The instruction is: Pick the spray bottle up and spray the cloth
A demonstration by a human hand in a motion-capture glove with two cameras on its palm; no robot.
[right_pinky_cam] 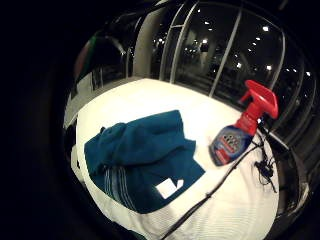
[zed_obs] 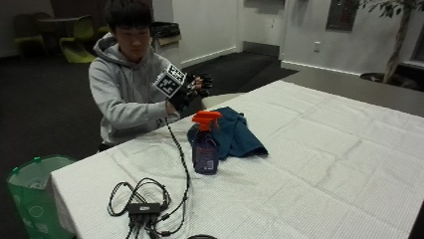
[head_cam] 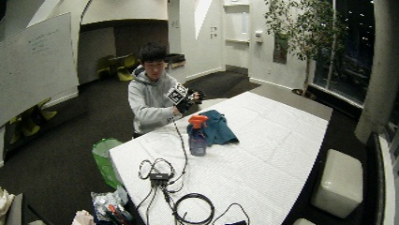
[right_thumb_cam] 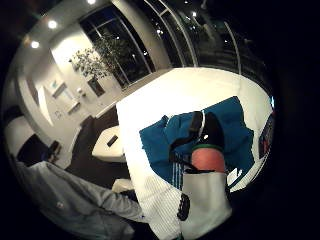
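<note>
A long counter (zed_obs: 318, 164) covered in a white, finely ribbed cloth fills most of the outside view, and a person in a grey hoodie sits at its near corner. The gloved right hand (zed_obs: 192, 89) is raised in front of the chest, above the counter's edge and clear of everything on it. Whether its fingers are spread or curled cannot be told from any view (the thumb-side palm view shows only one dark fingertip over the towel), though nothing appears to be in them.

Below and ahead of the fingers lies the cloth (zed_obs: 232, 132), a teal towel rumpled in a heap on the counter, with pale stripes near one edge and a small white tag visible in the little-finger-side palm view (right_pinky_cam: 142, 160). Just beyond the cloth from the fingers, toward the middle of the counter's near side, the spray bottle (zed_obs: 205, 144) stands upright: purple body, orange-red trigger head, a dark label. It is close to the cloth's edge or touching it; which one cannot be told.

Farther from the fingers, past the bottle, a black hub with looped leads (zed_obs: 142, 206) rests on the counter. A green bin (zed_obs: 33, 199) stands on the dark floor beside the counter's end. The room has white walls, a potted tree (head_cam: 299, 28) by tall dark windows, and a whiteboard (head_cam: 37, 61).
</note>
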